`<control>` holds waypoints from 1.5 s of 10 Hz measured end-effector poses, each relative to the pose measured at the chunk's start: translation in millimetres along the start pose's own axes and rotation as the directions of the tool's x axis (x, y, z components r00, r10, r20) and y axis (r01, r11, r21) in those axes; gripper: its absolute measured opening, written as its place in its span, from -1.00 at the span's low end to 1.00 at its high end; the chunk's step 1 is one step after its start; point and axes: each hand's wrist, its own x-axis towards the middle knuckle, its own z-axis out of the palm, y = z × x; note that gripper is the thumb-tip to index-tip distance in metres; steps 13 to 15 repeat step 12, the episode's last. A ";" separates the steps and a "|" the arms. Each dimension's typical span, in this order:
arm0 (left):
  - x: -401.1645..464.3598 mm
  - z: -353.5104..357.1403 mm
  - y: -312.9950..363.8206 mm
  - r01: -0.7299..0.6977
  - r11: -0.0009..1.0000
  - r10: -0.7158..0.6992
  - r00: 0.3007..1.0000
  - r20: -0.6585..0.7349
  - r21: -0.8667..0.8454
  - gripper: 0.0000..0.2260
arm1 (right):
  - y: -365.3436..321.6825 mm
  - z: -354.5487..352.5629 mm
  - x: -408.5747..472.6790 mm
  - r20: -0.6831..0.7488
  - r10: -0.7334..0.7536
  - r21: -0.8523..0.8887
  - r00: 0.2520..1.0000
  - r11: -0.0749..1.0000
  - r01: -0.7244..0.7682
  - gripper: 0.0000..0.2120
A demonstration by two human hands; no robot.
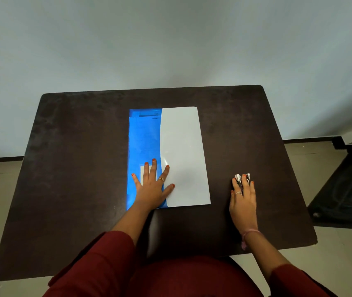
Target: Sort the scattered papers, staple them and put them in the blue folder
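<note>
Sitting by a pale wall [170, 39], the dark table [74, 168] holds the blue folder [143, 142] at its middle. Left hand [151, 185] presses it, fingers apart. Right hand [242, 200] covers the stapler [238, 179], fingers together.

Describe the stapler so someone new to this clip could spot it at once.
Start at the dark table and go right of the blue folder and its white flap. The stapler lies under the right hand: small, black and silver, the only metal thing there.
</note>
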 end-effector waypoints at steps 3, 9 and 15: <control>2.7 -5.4 0.1 0.008 0.999 -0.007 1.000 0.029 -0.037 -0.38 | -33.1 2.3 30.0 0.041 -0.027 0.164 0.999 0.986 0.020 -0.32; 6.0 -13.5 0.9 0.025 0.997 -0.022 0.999 0.037 -0.074 -0.37 | -82.3 7.4 81.1 0.135 -0.082 0.228 0.987 0.972 0.050 -0.29; 5.3 -23.1 4.1 0.014 0.991 -0.027 0.995 -0.096 -0.135 -0.44 | -86.9 1.1 80.1 0.061 -0.111 0.100 0.992 0.990 0.104 -0.49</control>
